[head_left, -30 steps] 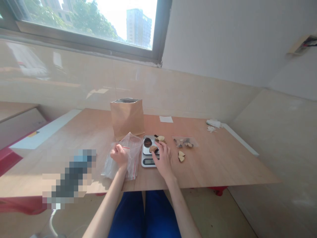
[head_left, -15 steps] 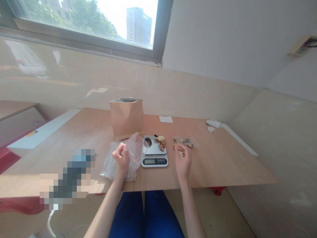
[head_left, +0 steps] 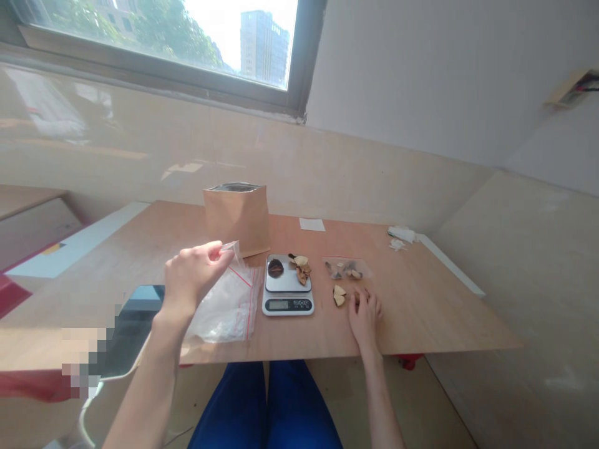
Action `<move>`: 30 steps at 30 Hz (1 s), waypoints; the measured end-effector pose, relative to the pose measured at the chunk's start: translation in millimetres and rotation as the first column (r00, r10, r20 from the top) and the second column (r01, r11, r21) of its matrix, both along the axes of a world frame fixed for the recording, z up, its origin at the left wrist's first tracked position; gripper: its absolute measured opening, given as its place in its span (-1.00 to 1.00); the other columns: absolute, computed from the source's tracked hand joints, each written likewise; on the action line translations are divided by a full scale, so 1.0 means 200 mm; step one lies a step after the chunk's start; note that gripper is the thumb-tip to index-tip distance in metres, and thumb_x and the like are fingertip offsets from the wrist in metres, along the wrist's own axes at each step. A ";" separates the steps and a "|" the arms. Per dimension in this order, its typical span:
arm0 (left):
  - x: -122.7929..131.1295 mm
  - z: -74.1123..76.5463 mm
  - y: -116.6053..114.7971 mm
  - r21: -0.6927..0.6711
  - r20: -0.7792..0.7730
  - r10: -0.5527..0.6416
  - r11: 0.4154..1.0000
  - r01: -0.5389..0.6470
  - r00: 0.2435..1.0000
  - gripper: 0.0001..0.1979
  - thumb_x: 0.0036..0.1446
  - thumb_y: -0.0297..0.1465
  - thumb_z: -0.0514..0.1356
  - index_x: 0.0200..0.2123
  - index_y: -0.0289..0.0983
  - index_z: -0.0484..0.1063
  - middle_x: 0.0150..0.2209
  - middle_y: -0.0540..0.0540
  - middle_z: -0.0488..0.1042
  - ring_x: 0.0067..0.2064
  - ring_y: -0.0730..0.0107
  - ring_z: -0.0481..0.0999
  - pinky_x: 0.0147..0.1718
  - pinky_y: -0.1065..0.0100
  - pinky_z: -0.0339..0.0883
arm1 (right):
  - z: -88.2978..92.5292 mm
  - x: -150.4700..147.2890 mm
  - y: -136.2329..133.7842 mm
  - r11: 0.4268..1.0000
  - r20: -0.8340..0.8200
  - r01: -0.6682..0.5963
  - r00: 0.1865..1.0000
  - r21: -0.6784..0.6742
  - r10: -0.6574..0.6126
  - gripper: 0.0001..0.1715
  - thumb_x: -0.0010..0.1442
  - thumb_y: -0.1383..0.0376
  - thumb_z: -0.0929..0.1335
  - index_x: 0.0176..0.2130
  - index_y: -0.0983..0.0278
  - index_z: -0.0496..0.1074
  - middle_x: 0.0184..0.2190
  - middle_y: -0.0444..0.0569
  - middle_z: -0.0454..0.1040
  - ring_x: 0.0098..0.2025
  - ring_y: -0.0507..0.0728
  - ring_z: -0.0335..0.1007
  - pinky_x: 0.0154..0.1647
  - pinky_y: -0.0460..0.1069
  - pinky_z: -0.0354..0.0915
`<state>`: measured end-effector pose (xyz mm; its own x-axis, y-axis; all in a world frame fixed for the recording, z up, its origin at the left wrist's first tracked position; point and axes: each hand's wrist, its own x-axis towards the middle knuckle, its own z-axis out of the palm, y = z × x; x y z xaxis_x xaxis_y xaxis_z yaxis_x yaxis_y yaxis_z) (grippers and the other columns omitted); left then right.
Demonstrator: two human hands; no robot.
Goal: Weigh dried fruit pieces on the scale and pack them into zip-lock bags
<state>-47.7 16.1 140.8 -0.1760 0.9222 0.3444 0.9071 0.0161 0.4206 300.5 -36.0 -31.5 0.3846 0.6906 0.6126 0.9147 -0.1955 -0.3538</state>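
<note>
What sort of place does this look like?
Probably a small, bare workroom used for weighing and packing: a digital scale on a wooden board, with a kraft paper pouch and a plastic zip bag beside it.

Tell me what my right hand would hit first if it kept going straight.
Probably the small clear bag of dried pieces ahead of the right hand; the loose pale slices sit just left of that line, though depth is hard to judge.

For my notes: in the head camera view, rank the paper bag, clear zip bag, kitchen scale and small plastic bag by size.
Paper bag and clear zip bag look alike, and the zip bag sits nearer; then kitchen scale; then small plastic bag.
</note>
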 end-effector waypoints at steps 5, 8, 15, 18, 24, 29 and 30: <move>0.04 -0.17 0.06 -0.192 -0.079 -0.024 0.981 0.008 0.997 -0.68 0.02 -0.12 0.02 -0.55 -0.20 0.37 -0.49 -0.08 0.46 -0.41 0.22 0.41 -0.46 0.37 0.03 | 0.06 -0.07 -0.03 0.979 0.069 -0.204 0.977 0.009 0.203 -0.59 0.25 0.20 0.15 -0.02 0.26 0.39 -0.02 0.16 0.36 -0.03 0.24 0.25 -0.07 0.16 0.16; 0.08 -0.37 0.07 -0.342 -0.076 -0.112 0.936 0.079 0.991 -0.73 0.04 -0.23 0.02 -0.56 -0.23 0.39 -0.49 -0.15 0.46 -0.41 0.18 0.43 -0.46 0.34 0.08 | 0.05 -0.11 -0.03 0.951 0.111 -0.298 0.946 -0.077 0.305 -0.67 0.24 0.21 0.20 -0.12 0.24 0.44 -0.08 0.10 0.44 -0.01 0.23 0.26 0.00 0.18 0.14; 0.11 -0.63 0.05 -0.279 -0.038 -0.184 0.946 0.167 0.982 -0.71 0.14 -0.33 -0.06 -0.54 -0.23 0.35 -0.50 -0.17 0.44 -0.43 0.24 0.41 -0.44 0.29 0.11 | 0.06 -0.12 -0.04 0.899 -0.121 -0.438 0.893 -0.012 0.434 -0.61 0.27 0.29 0.12 -0.11 0.31 0.44 -0.16 0.12 0.51 -0.12 0.17 0.41 -0.09 0.12 0.31; 0.10 -0.64 0.05 -0.251 -0.022 -0.187 0.952 0.175 0.982 -0.72 0.14 -0.34 -0.05 -0.56 -0.22 0.32 -0.52 -0.15 0.41 -0.46 0.26 0.38 -0.44 0.29 0.10 | 0.14 -0.21 -0.07 0.907 -0.238 -0.414 0.876 0.076 0.419 -0.61 0.27 0.23 0.15 -0.04 0.30 0.40 -0.10 0.13 0.49 -0.07 0.18 0.42 -0.09 0.10 0.35; 0.10 -0.63 0.05 -0.229 0.009 -0.188 0.956 0.185 0.982 -0.71 0.15 -0.35 -0.05 -0.59 -0.22 0.28 -0.55 -0.13 0.38 -0.49 0.29 0.34 -0.47 0.29 0.07 | 0.28 -0.54 0.06 0.804 -0.206 -0.584 0.778 0.109 0.593 -0.68 0.28 0.31 0.18 -0.07 0.22 0.43 -0.14 0.03 0.51 -0.06 0.12 0.41 -0.02 0.05 0.32; 0.09 -0.63 0.04 -0.213 0.023 -0.196 0.957 0.196 0.980 -0.72 0.14 -0.37 -0.03 -0.59 -0.22 0.28 -0.56 -0.12 0.38 -0.51 0.31 0.33 -0.48 0.30 0.04 | 0.25 -0.66 0.22 0.786 0.027 -0.617 0.786 -0.040 0.618 -0.68 0.23 0.40 0.22 -0.15 0.16 0.49 -0.09 -0.01 0.50 -0.01 0.18 0.33 -0.02 0.13 0.27; 0.09 -0.63 0.05 -0.210 0.027 -0.197 0.957 0.198 0.980 -0.72 0.14 -0.37 -0.02 -0.59 -0.22 0.29 -0.56 -0.12 0.38 -0.51 0.31 0.33 -0.49 0.31 0.04 | 0.24 -0.66 0.21 0.797 0.055 -0.601 0.795 -0.067 0.604 -0.70 0.23 0.37 0.23 -0.13 0.16 0.48 -0.04 0.01 0.47 0.00 0.20 0.31 -0.03 0.14 0.25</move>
